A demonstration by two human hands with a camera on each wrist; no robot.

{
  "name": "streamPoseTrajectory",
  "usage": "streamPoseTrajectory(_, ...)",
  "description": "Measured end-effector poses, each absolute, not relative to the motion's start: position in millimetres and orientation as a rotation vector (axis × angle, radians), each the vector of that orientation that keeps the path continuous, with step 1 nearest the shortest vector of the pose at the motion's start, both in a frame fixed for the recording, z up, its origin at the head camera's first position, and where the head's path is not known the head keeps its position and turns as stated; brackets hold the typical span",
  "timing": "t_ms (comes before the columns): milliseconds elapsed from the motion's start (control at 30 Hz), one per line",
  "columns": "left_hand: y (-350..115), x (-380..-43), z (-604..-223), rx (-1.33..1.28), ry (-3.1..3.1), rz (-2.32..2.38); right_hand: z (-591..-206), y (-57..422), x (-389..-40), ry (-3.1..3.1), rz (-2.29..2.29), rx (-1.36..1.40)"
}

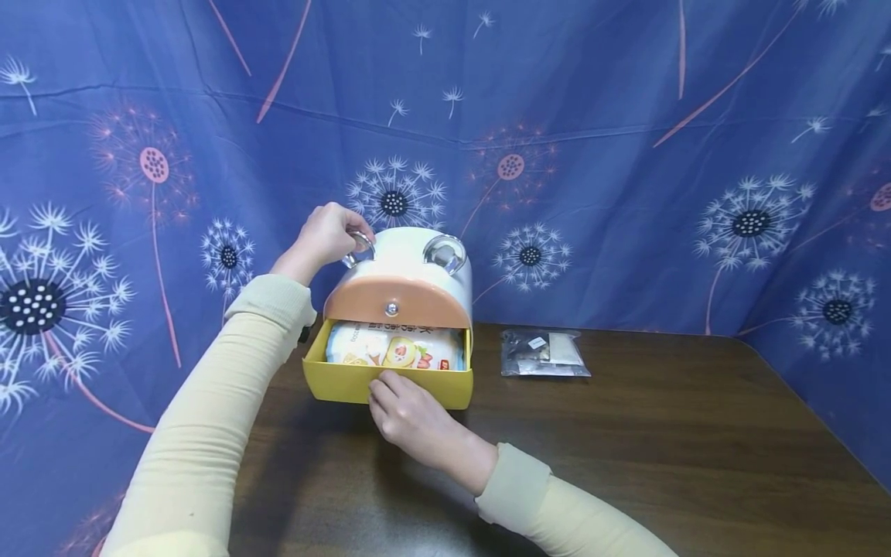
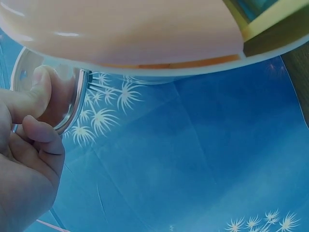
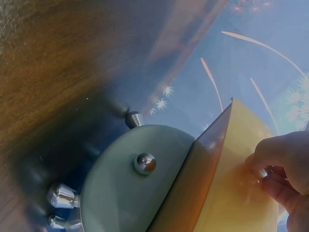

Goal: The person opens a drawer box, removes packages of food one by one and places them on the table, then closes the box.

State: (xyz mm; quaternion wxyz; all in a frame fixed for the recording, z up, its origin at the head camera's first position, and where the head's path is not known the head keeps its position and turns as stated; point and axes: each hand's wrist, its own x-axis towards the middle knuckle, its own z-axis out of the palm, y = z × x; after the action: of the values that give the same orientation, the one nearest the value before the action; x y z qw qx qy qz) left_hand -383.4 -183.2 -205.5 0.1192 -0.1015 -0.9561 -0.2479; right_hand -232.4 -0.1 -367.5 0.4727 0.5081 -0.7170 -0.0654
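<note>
A rounded storage box stands on the table, with a white top [image 1: 404, 241], a peach upper drawer front [image 1: 418, 304] and a pulled-out yellow drawer [image 1: 418, 385]. Inside the drawer lies a white printed packet [image 1: 369, 344] with fruit pictures. My left hand [image 1: 323, 236] grips the left chrome ear-shaped ring [image 2: 79, 108] on top. At the yellow drawer's front, my right hand [image 1: 418, 422] pinches a small knob [image 3: 263, 173], mostly covered by the fingers. Below that drawer, the right wrist view has a green lower front [image 3: 123, 186] with a silver knob [image 3: 145, 163].
A second chrome ring [image 1: 445, 254] sits on the box's right side. To the right, a clear plastic bag [image 1: 532, 363] with small contents lies on the dark wooden table [image 1: 661, 433]. A blue dandelion-print cloth [image 1: 605, 193] hangs behind. Chrome feet [image 3: 63, 195] are under the box.
</note>
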Motion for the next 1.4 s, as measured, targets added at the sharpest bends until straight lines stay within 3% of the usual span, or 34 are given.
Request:
streamPoseTrajectory(667,-190,-384,-202,-0.396,-2.832,-0.742,-363,7,-234,-1.828,-0.100,1.316)
streamPoseTrajectory(967,-192,-384,-202,-0.474,-2.846,-0.793,-331,17,-238,-1.816,-0.015,1.371)
streamPoseTrajectory(1400,-193,-383,-200,-0.476,-2.861,-0.803,-288,32,-269,-1.986,-0.008,1.440)
